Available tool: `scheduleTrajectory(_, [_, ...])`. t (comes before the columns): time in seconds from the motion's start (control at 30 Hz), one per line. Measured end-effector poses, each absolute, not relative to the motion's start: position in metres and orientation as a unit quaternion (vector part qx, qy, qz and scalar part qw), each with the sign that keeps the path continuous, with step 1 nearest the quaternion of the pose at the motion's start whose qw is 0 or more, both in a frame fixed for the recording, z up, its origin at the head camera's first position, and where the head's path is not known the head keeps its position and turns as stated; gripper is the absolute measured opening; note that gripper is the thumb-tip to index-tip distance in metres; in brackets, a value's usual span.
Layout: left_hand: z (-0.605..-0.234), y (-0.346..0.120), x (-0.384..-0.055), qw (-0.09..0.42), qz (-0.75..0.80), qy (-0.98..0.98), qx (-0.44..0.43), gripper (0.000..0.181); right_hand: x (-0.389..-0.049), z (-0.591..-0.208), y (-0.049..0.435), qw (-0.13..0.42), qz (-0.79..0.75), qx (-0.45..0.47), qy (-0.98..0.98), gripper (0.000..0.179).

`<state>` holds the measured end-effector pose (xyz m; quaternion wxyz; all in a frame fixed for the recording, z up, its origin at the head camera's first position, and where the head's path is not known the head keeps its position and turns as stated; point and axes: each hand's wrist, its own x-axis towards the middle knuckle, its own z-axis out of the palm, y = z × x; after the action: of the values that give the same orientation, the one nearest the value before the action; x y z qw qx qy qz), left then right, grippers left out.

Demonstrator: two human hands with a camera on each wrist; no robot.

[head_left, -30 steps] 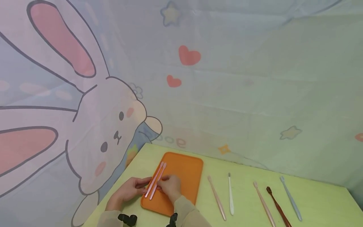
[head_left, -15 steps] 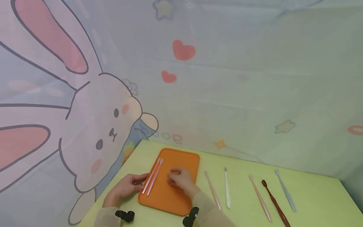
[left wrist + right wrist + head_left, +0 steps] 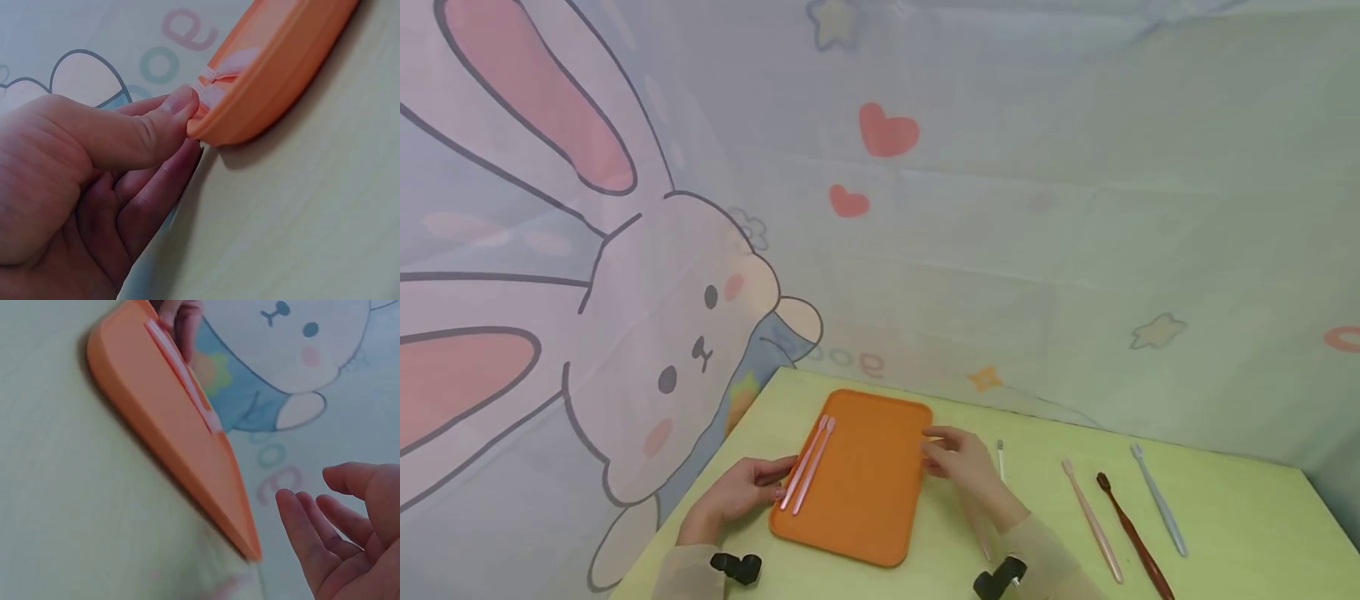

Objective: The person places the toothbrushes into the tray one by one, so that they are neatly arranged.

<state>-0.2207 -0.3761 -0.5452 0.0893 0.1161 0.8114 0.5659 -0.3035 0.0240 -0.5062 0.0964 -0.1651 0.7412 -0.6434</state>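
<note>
In the head view an orange tray lies on the table with two pink toothbrushes side by side along its left edge. My left hand pinches that edge; the left wrist view has the thumb on the rim and fingers beneath. Past the tray's right edge hovers my right hand, its fingers loosely bent and holding nothing. Below it is a pale pink toothbrush, mostly hidden by the hand and sleeve. Only the upper end of a white toothbrush shows behind the hand.
Farther right on the green table lie a peach toothbrush, a brown toothbrush and a blue toothbrush. A printed cloth with a rabbit hangs behind the table.
My right hand has left the pink toothbrushes and moved right, across the tray and past its right edge. My left hand has stayed on the tray's left edge.
</note>
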Motion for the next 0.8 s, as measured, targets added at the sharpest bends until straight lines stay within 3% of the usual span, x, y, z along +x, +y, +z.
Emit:
scheduleTrajectory(0.53, [-0.547, -0.376, -0.221, 0.091, 0.569, 0.81, 0.108, 0.055, -0.281, -0.496, 0.239, 0.089, -0.555, -0.074, 0.823, 0.065])
scheduleTrajectory(0.8, [-0.547, -0.375, -0.221, 0.093, 0.583, 0.799, 0.11, 0.056, -0.273, -0.498, 0.32, 0.106, -0.513, 0.025, 0.852, 0.086])
